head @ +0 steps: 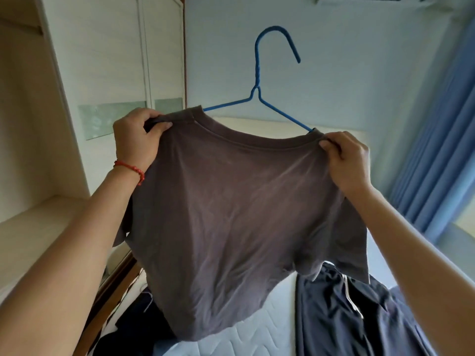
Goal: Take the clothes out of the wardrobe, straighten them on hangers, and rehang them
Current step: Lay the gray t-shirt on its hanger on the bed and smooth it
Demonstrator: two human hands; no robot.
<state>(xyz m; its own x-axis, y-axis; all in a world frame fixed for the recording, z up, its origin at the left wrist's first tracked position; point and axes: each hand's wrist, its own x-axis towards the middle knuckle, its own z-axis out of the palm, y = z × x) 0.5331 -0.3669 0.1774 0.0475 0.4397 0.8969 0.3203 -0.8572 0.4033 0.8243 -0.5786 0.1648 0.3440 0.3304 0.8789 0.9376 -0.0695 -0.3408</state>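
Left hand [136, 140] pinches the left shoulder seam of the grey-brown T-shirt [231, 214], thumb on the front of the fabric and fingers curled behind; red bead bracelet [129, 168] on that wrist. Right hand [347, 160] pinches the right shoulder by the collar, fingertips folded over the fabric edge. Shirt is held up in the air between both hands, collar on top, body hanging down, sleeves drooping on each side. Blue wire hanger [267, 80] sits inside the neck opening: hook and twisted stem stick up above the collar, both shoulder wires run down into the shirt, the right one entering just beside the right hand. Below the shirt: bed mattress [244, 337] with quilted cover, dark navy trousers with a white drawstring [341, 304] lying on it at right, more dark clothing [133, 327] at lower left. Open wardrobe [30, 155] with a pale shelf at left, blue curtain [442, 140] at right, air conditioner [370, 0] top right.
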